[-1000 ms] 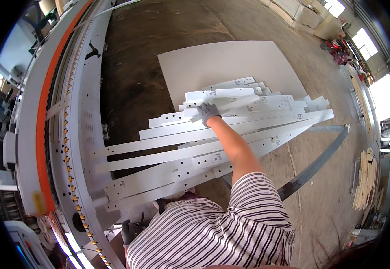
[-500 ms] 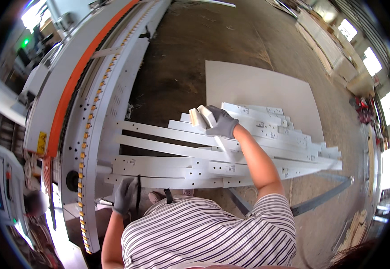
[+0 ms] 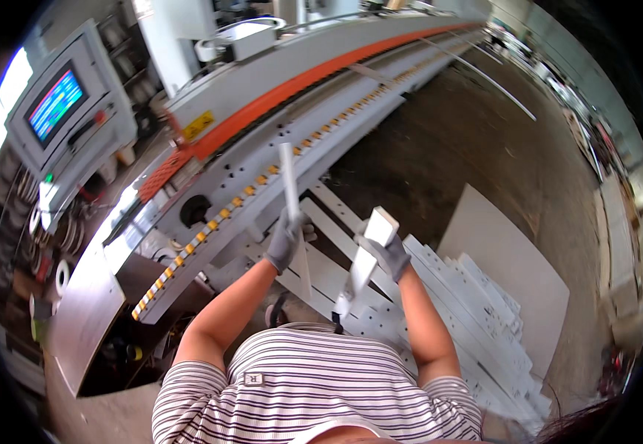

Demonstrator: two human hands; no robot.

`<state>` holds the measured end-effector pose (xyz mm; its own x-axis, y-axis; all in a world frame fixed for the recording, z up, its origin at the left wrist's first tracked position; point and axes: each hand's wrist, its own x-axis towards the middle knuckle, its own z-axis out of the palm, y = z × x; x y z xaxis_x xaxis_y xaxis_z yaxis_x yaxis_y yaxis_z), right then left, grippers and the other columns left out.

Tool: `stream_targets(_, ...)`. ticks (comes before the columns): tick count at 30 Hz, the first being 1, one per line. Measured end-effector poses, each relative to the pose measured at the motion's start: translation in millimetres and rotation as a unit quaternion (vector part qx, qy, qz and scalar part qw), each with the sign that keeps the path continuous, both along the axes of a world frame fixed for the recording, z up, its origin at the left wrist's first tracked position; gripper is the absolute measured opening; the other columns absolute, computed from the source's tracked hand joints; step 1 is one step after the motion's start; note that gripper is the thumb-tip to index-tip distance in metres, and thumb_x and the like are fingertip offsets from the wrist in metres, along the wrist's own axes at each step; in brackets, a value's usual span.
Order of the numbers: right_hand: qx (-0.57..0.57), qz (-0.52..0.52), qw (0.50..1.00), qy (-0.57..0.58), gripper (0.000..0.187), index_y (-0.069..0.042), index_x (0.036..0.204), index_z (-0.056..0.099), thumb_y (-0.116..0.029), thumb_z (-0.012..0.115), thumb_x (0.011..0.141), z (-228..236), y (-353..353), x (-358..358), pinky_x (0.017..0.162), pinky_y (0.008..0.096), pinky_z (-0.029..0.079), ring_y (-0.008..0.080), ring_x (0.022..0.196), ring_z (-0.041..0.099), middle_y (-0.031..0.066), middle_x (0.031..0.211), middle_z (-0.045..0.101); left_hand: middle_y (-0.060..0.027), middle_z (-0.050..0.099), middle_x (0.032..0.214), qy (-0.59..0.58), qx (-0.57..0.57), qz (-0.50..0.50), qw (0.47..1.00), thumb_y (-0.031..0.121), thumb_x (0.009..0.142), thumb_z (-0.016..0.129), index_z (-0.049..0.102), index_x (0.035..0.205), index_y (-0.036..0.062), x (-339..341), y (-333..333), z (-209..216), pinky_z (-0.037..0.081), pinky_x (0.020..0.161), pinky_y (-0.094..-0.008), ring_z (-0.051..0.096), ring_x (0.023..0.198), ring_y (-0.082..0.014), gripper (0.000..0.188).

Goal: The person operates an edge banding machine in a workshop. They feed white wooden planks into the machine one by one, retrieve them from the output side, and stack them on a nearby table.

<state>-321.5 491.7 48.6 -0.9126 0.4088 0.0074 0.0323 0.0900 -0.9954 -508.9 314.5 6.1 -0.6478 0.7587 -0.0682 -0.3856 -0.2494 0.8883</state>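
My gloved left hand (image 3: 286,240) is closed round a narrow white board (image 3: 289,174), held upright and seen nearly edge-on beside the machine's roller edge. In my gloved right hand (image 3: 389,257) is a white board strip (image 3: 362,268), tilted with its far end raised and its lower end close to my waist. Whether it is one board or two pressed together I cannot tell. Below and right of my hands lies a fanned stack of long white boards (image 3: 476,311) with drilled holes.
A long grey machine with an orange band (image 3: 262,115) and a row of yellow rollers (image 3: 225,214) runs from near left to far right. Its control panel (image 3: 59,103) stands at the left. A large pale sheet (image 3: 517,259) lies beyond the stack.
My view has turned left toward the machine. The left hand came up from beside the stack and now grips a narrow board. The right hand has drawn its board closer to my body.
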Motion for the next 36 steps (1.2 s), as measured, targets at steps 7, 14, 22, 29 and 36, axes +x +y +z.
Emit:
stream_targets(7, 0.237, 0.055, 0.963, -0.113, 0.026, -0.007, 0.093, 0.057, -0.027, 0.065, 0.079, -33.3, -46.9, 14.3, 0.073, 0.0375, 0.048, 0.0283, 0.081, 0.061, 0.0114, 0.086, 0.063, -0.0175, 0.056, 0.115, -0.246, 0.115, 0.169, 0.947, 0.037, 0.096, 0.046, 0.046, 0.12, -0.0028, -101.1, -87.1, -53.7, 0.05, 0.091, -0.0436, 0.058, 0.101, -0.0307, 0.047)
stream_targets(14, 0.201, 0.051, 0.966, -0.154, 0.023, -0.008, 0.097, 0.057, -0.023, 0.065, 0.081, -57.3, -48.0, 23.5, 0.076, 0.0356, 0.048, 0.0257, 0.085, 0.061, 0.0096, 0.09, 0.063, -0.0162, 0.058, 0.111, -0.313, 0.151, 0.176, 0.921, 0.04, 0.092, 0.052, 0.049, 0.115, 0.0002, -174.5, -119.2, -75.7, 0.051, 0.089, -0.0425, 0.059, 0.099, -0.0312, 0.046)
stream_targets(22, 0.087, -0.044, 0.986, -0.137, 0.018, -0.004, 0.094, 0.063, -0.016, 0.068, 0.082, -60.5, -63.0, 39.2, 0.066, 0.0275, 0.047, 0.0096, 0.074, 0.056, 0.0021, 0.082, 0.063, -0.014, 0.059, 0.102, -0.256, 0.085, 0.181, 0.946, 0.045, 0.094, 0.046, 0.05, 0.111, 0.0001, -200.0, -117.7, -96.6, 0.052, 0.084, -0.0429, 0.06, 0.092, -0.0286, 0.048)
stream_targets(29, 0.118, -0.058, 0.983, -0.131, 0.019, -0.004, 0.095, 0.063, -0.016, 0.068, 0.081, -56.3, -67.5, 43.4, 0.067, 0.0276, 0.048, 0.0098, 0.075, 0.057, 0.0026, 0.084, 0.064, -0.0156, 0.056, 0.109, -0.257, 0.038, 0.246, 0.934, 0.052, 0.092, 0.045, 0.044, 0.12, 0.0022, -207.6, -110.3, -91.0, 0.05, 0.086, -0.0441, 0.058, 0.097, -0.029, 0.057)
stream_targets(36, 0.113, -0.062, 0.984, -0.122, 0.017, -0.004, 0.094, 0.059, -0.013, 0.065, 0.08, -59.3, -61.4, 54.6, 0.072, 0.0316, 0.049, 0.0183, 0.077, 0.06, 0.0067, 0.084, 0.063, -0.015, 0.055, 0.101, -0.283, 0.022, 0.265, 0.922, 0.052, 0.092, 0.045, 0.041, 0.12, 0.0052, -200.1, -98.4, -75.3, 0.051, 0.083, -0.0473, 0.056, 0.088, -0.0294, 0.055)
